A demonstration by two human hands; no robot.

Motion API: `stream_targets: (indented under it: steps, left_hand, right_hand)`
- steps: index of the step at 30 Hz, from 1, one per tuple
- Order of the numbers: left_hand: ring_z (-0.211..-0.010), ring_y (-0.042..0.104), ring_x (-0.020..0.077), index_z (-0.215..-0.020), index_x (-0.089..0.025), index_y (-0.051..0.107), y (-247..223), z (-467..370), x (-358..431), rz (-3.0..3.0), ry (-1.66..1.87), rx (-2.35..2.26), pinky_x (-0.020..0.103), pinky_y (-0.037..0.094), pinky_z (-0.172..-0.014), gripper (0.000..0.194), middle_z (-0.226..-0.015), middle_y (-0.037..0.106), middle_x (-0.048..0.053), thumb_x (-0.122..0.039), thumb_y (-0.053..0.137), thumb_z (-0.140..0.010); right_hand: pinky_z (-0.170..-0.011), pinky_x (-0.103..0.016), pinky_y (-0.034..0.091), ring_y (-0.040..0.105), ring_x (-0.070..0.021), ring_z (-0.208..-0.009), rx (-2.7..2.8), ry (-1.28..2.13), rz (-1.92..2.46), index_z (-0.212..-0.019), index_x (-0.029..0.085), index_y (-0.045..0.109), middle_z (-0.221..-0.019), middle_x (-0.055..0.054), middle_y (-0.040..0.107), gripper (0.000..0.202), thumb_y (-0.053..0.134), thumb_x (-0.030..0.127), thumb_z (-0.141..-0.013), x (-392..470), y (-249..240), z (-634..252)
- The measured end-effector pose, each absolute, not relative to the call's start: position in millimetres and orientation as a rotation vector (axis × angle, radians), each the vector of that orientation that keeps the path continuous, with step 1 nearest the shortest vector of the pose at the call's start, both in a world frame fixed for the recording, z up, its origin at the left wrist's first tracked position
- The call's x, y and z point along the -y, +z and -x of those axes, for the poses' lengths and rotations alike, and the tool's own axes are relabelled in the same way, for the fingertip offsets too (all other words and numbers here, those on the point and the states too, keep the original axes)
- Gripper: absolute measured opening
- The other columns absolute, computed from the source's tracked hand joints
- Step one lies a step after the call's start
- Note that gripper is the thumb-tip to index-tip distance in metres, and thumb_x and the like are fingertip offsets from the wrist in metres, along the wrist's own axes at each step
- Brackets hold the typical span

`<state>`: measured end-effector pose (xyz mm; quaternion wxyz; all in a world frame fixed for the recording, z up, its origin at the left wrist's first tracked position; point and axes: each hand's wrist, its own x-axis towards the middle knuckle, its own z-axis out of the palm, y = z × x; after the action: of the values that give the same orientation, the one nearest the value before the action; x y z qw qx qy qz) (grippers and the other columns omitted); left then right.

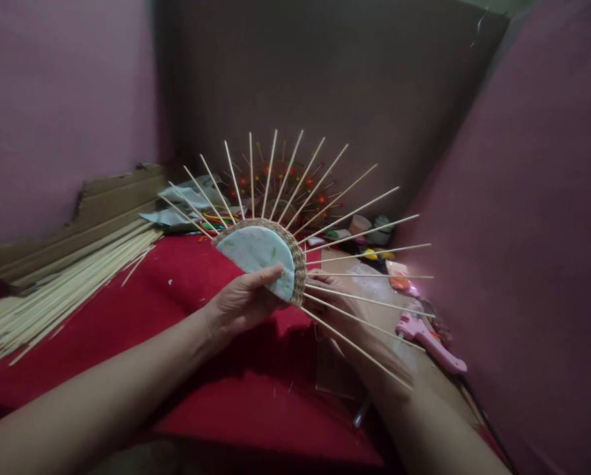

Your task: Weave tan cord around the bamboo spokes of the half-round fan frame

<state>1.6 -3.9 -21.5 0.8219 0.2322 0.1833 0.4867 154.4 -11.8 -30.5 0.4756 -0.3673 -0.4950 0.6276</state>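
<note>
A half-round piece [258, 254] covered in pale cloth is held up above the red cloth. Its curved edge carries a braided tan rim [299, 267], from which several thin wooden sticks [276, 173] fan outward. My left hand [246, 298] grips the lower part of the piece, thumb on the pale face and the other fingers hidden beneath. Behind the sticks on the right side is my right hand [332, 297], close to the rim, its fingers bent and partly hidden; what they hold, if anything, cannot be made out.
Loose sticks [78, 280] lie in a bundle at left beside cardboard [122, 194]. On the right rests a pink glue gun [431, 342], near an orange packet [398, 276]. A decorated fan-shaped piece [285, 188] stands at the back, and red cloth [177, 277] covers the table.
</note>
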Motion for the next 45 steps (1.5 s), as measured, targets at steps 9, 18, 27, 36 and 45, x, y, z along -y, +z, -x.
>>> stream_targets:
  steps: [9,18,27,36,45]
  left_hand:
    - [-0.066,0.063,0.0165,-0.081,-0.008,0.062,-12,-3,7,-0.487,1.134,-0.376,0.029,0.054,-0.063,0.011,-0.074,0.067,0.008,-0.008,0.051,-0.079]
    - [-0.062,0.063,0.0149,-0.083,-0.01,0.061,-12,6,-4,-0.495,1.229,-0.386,0.029,0.055,-0.06,0.011,-0.073,0.067,0.005,-0.007,0.052,-0.08]
    - [-0.063,0.062,0.0144,-0.082,-0.012,0.06,-8,15,-14,-0.488,1.31,-0.372,0.027,0.054,-0.061,0.012,-0.074,0.066,0.005,-0.003,0.056,-0.075]
    - [-0.061,0.06,0.0132,-0.084,-0.012,0.061,-7,19,-20,-0.477,1.343,-0.403,0.026,0.052,-0.059,0.015,-0.073,0.065,0.004,-0.002,0.053,-0.077]
    - [-0.063,0.063,0.0161,-0.081,-0.014,0.06,-5,20,-15,-0.506,1.319,-0.369,0.026,0.052,-0.055,0.009,-0.073,0.067,0.006,-0.008,0.055,-0.078]
  right_hand:
    - [-0.043,-0.025,0.017,0.028,-0.0081,-0.044,1.215,1.536,0.95,-0.064,0.022,0.053,-0.046,0.007,0.034,0.023,0.067,0.04,-0.065,11,-36,-152]
    - [-0.044,-0.025,0.013,0.02,-0.0058,-0.045,1.162,1.546,0.903,-0.059,0.019,0.047,-0.052,0.008,0.032,0.027,0.072,0.028,-0.062,16,-15,-166]
    - [-0.046,-0.026,0.014,0.024,-0.0053,-0.048,1.232,1.552,0.743,-0.057,0.017,0.046,-0.057,0.006,0.031,0.026,0.069,0.021,-0.068,1,-18,-193]
    - [-0.045,-0.024,0.011,0.023,-0.0045,-0.046,1.24,1.579,0.735,-0.063,0.015,0.057,-0.052,0.007,0.034,0.016,0.071,0.021,-0.064,-4,-20,-203]
    - [-0.043,-0.024,0.016,0.028,-0.0048,-0.043,1.404,1.424,1.005,-0.062,0.016,0.061,-0.048,0.006,0.042,0.016,0.072,0.028,-0.063,2,-22,-194]
